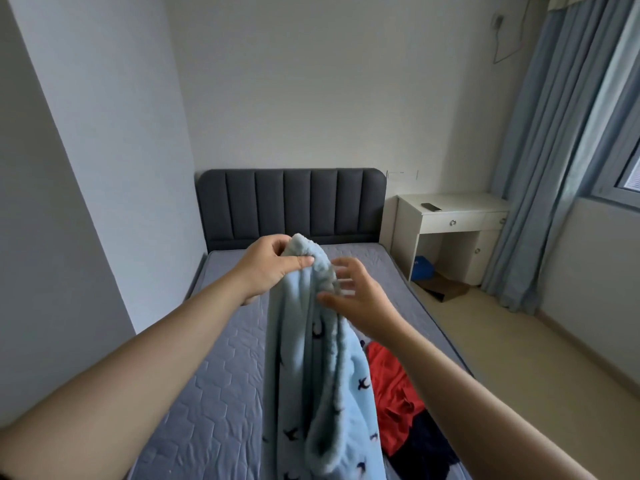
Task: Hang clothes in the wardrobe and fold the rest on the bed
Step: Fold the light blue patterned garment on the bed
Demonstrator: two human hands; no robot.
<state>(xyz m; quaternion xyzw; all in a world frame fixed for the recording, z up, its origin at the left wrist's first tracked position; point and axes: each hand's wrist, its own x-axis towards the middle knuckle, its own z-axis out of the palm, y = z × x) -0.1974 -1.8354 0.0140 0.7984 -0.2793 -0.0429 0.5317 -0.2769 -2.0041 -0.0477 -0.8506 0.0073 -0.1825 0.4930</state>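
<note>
A light blue fleece garment (311, 368) with small dark bird prints hangs above the bed (221, 375). My left hand (273, 265) grips its top edge between thumb and curled fingers. My right hand (353, 292) is just to the right of the garment's top, fingers spread and blurred, thumb against the fabric. Whether it holds the cloth I cannot tell. On the bed's right side lie a red garment (391, 382) and a dark navy garment (426, 441), partly hidden behind the blue one.
The bed has a grey quilted mattress and a dark padded headboard (291, 202) against the back wall. A white desk (450, 220) with a phone on top stands to the right, by blue curtains (540, 168). A wall runs close along the bed's left side.
</note>
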